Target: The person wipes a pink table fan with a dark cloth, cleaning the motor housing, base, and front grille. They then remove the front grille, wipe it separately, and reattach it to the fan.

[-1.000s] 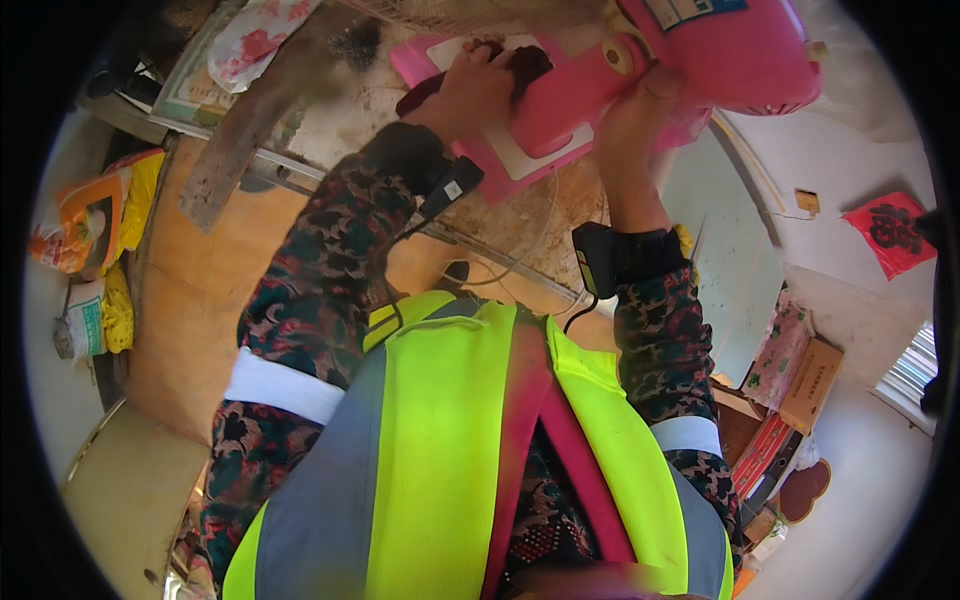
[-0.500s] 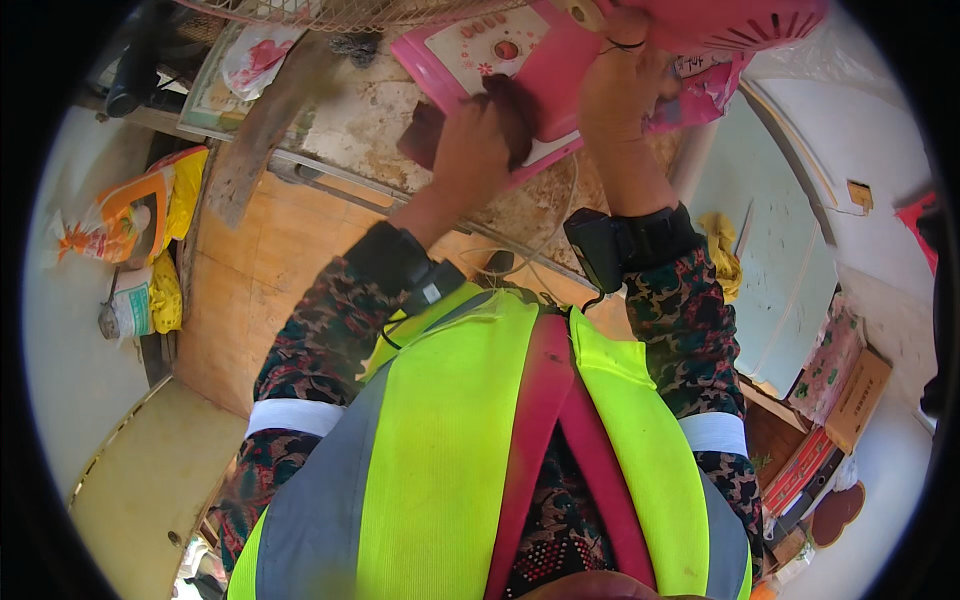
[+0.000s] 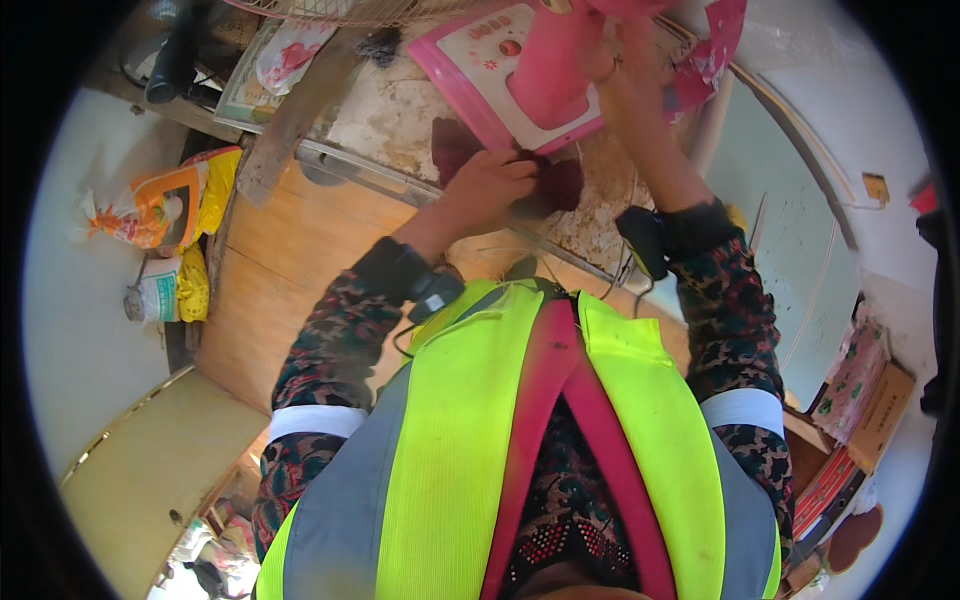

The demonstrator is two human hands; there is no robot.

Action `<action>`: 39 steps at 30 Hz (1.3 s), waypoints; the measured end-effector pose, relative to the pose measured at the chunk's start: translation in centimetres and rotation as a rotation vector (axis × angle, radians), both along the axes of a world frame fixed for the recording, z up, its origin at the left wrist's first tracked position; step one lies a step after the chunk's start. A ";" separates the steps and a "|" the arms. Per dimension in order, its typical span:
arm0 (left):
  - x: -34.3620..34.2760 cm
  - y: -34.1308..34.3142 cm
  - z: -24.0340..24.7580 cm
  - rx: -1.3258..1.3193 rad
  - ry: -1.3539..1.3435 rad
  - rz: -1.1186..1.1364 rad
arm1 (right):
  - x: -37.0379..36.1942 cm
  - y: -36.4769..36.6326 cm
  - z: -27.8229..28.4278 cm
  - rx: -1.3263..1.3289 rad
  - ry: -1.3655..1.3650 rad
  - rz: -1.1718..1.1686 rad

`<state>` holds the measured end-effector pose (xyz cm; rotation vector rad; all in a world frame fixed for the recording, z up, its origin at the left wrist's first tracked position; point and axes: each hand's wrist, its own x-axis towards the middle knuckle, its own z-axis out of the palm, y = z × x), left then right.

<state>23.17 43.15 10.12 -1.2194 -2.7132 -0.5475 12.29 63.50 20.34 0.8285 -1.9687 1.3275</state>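
My left hand (image 3: 490, 185) is closed on a dark maroon cloth (image 3: 555, 190), which spreads out on both sides of the fingers. The cloth lies at the near edge of a pink fan's base (image 3: 475, 95), which has a white panel with buttons and a round red dial. From the base rises the fan's pink neck (image 3: 552, 80). My right hand (image 3: 632, 75) is up beside the neck, below the pink housing at the top edge. Its fingers are smeared by motion, so their grip cannot be made out. Part of the fan's wire grille (image 3: 330, 10) shows at the top.
The fan lies on a worn, stained tabletop (image 3: 385, 110) with a metal edge. A wooden plank (image 3: 300, 120) crosses it at left. Orange and yellow bags (image 3: 170, 210) hang by the left wall. At right stand a pale blue panel (image 3: 790, 220) and a cardboard box (image 3: 885, 415).
My left hand has drawn the cloth off the fan's base, down toward the table edge. The fan's pink housing has shifted left and up. My right hand has moved along the neck; the view has shifted slightly.
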 end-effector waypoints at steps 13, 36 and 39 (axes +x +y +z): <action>0.4 3.3 7.5 1.249 -1.714 0.021 | 12.8 -0.3 -10.2 0.014 -0.227 -0.101; -12.4 3.7 9.7 0.770 0.301 0.309 | 0.9 6.2 -7.6 0.836 -0.298 -0.548; -12.1 3.8 10.0 0.737 0.319 0.341 | 1.0 4.5 -7.2 0.836 -0.275 -0.539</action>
